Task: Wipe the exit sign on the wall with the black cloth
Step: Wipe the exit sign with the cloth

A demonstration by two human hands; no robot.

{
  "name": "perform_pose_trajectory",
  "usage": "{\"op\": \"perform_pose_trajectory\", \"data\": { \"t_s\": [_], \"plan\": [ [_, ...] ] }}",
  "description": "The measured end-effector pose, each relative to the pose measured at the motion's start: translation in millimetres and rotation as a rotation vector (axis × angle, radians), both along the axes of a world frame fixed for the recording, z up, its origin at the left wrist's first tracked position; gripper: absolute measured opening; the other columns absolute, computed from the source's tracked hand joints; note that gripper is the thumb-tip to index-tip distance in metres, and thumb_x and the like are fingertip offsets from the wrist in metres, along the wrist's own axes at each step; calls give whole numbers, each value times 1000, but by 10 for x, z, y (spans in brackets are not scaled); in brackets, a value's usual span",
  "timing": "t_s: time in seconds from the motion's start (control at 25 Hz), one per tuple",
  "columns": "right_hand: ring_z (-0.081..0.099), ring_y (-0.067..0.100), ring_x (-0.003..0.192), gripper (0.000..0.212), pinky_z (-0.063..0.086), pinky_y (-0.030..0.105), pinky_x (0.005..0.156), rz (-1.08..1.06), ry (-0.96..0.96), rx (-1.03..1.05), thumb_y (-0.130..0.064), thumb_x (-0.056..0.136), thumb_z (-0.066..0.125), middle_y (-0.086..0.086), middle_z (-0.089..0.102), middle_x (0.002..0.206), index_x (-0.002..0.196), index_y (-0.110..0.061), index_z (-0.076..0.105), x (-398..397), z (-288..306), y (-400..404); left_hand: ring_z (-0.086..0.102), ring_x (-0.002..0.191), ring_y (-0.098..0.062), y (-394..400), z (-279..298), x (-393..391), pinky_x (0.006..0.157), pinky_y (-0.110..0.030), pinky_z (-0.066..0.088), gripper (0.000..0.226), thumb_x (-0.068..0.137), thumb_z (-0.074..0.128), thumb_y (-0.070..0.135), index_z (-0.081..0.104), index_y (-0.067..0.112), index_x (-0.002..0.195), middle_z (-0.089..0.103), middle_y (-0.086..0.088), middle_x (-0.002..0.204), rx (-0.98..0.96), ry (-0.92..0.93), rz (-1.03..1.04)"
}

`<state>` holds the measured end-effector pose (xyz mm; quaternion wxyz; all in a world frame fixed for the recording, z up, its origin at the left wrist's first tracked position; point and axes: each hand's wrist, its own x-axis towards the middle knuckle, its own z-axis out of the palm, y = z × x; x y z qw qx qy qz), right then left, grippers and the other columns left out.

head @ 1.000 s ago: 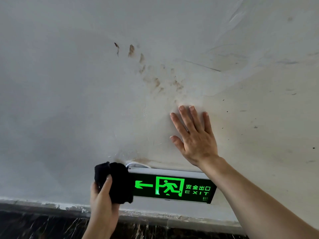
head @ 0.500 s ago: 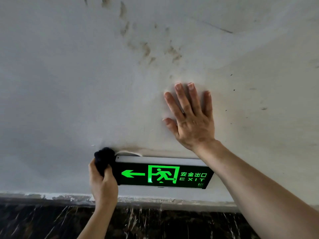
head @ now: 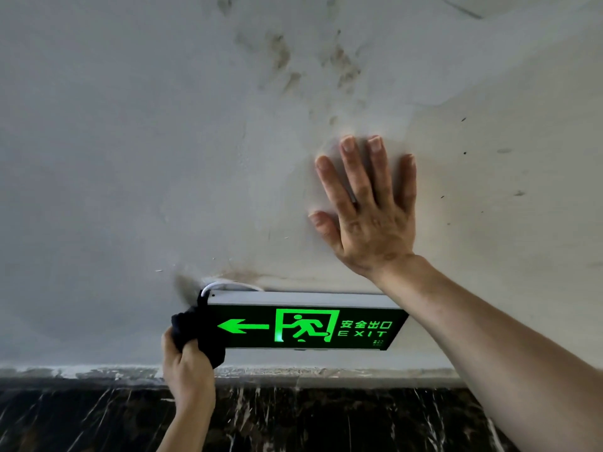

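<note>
**Cloth at the sign's left end**

I can't see the left end of the exit sign (head: 303, 326); the black cloth (head: 199, 334) covers it. My left hand (head: 187, 363) squeezes the cloth tight from below the sign. My right hand (head: 368, 210) lies flat and spread on the wall (head: 130, 158) above the sign, holding nothing.

The left hand (head: 187, 363) reaches up from below on a bare forearm, fingers curled in a closed grip around bunched black cloth (head: 202, 334). The right hand (head: 368, 210) is spread flat, palm forward, fingers pointing up, forearm extended diagonally.
</note>
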<state>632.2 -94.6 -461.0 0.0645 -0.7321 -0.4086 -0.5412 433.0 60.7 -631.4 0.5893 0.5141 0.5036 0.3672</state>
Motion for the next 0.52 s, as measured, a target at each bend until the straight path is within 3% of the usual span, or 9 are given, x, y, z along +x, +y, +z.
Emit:
{"op": "perform_pose_trajectory", "data": {
  "t_s": [0.04, 0.16, 0.32, 0.44, 0.52],
  "plan": [
    [-20, 17, 148, 70, -7, 51, 118, 4, -8, 4, -55, 96, 33, -7, -21, 164, 155, -25, 12, -3, -7, 10, 58, 77, -14, 10, -51, 6, 64, -31, 46, 54, 95, 43, 3, 59, 52, 78, 64, 3, 85, -17, 10, -4],
    [-20, 17, 148, 67, -4, 52, 118, 10, -6, 19, -55, 95, 34, 0, 8, 162, 153, -24, 19, 5, 5, 22, 58, 73, -13, 14, -159, 7, 62, -30, 44, 53, 95, 43, 4, 59, 51, 78, 64, 2, 81, -27, 67, -23],
    [-21, 17, 148, 74, -6, 52, 118, -8, -30, 7, -56, 95, 31, -5, -11, 165, 155, -26, 1, 20, -6, 25, 62, 89, -32, -14, -391, -43, 80, -46, 51, 39, 94, 43, 3, 61, 38, 98, 68, -8, 94, -86, 127, -36],
    [-20, 17, 148, 68, -5, 52, 118, 17, -18, 23, -56, 94, 32, 3, 15, 158, 153, -24, 19, 19, -2, 51, 64, 93, -36, 14, -498, -5, 86, -54, 55, 32, 95, 42, 2, 61, 27, 102, 68, -12, 99, -147, 144, -45],
    [-19, 17, 148, 70, -5, 52, 118, 15, -21, 33, -56, 94, 33, 4, 15, 157, 154, -23, 17, 34, -10, 45, 63, 89, -34, 28, -529, -7, 81, -46, 52, 32, 95, 41, 2, 62, 25, 103, 68, -13, 100, -188, 161, -48]
  ]
}}
